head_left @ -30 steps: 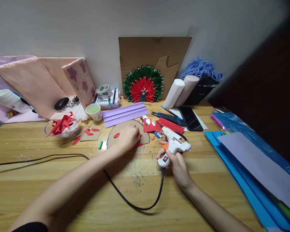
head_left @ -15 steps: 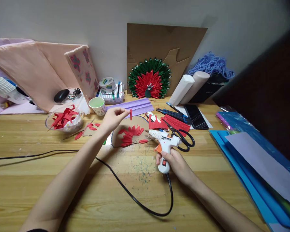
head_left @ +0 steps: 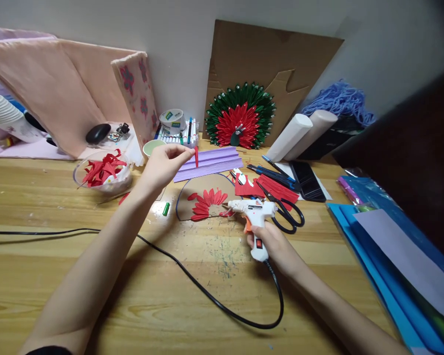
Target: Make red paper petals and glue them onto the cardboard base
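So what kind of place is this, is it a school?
Probably a craft desk, maybe at home. The right hand holds a glue gun, the left hand pinches a red paper petal, and scissors, marker pens and coloured paper sheets lie on the wooden table.

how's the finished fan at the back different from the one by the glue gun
The finished fan leans upright against the cardboard sheet; the flat one lies on the table by the glue gun in the right hand. The finished fan has a green ring around its red centre; the flat one is red only, on bare cardboard. Both fan out pointed red petals, like the petal in the left hand.
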Action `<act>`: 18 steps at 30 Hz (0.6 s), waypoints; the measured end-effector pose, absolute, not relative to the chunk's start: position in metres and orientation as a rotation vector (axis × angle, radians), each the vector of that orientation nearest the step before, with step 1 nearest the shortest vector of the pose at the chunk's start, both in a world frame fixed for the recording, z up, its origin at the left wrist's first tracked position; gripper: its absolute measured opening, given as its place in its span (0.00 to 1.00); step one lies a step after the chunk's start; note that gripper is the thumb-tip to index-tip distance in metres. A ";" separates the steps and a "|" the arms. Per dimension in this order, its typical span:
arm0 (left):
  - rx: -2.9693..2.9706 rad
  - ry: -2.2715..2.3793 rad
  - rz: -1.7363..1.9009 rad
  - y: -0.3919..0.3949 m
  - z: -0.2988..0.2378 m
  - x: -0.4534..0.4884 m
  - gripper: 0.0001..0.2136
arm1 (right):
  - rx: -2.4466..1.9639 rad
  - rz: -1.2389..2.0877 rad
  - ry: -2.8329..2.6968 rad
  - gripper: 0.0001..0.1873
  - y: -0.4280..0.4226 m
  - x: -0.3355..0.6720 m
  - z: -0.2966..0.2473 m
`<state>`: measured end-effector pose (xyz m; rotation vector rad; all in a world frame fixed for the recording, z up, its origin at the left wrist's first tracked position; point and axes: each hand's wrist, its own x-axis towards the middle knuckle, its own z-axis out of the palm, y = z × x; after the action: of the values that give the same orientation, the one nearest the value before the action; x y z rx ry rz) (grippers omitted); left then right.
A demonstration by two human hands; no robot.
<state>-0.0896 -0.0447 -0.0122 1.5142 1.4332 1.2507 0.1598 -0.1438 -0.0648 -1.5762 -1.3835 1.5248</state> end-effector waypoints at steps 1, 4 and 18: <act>1.518 1.437 1.249 -0.044 -0.012 -0.090 0.10 | -1.584 1.531 -1.371 0.16 -0.143 0.159 -0.064; 1.520 1.458 1.241 -0.044 -0.012 -0.090 0.10 | -1.591 1.553 -1.348 0.15 -0.141 0.158 -0.064; 1.529 1.430 1.308 -0.044 -0.012 -0.093 0.09 | -1.563 1.603 -1.310 0.16 -0.141 0.159 -0.068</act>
<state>-0.0928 -0.0435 -0.0120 1.5293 1.4300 1.3078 0.1592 -0.1407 -0.0677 -1.5633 -1.3103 1.6027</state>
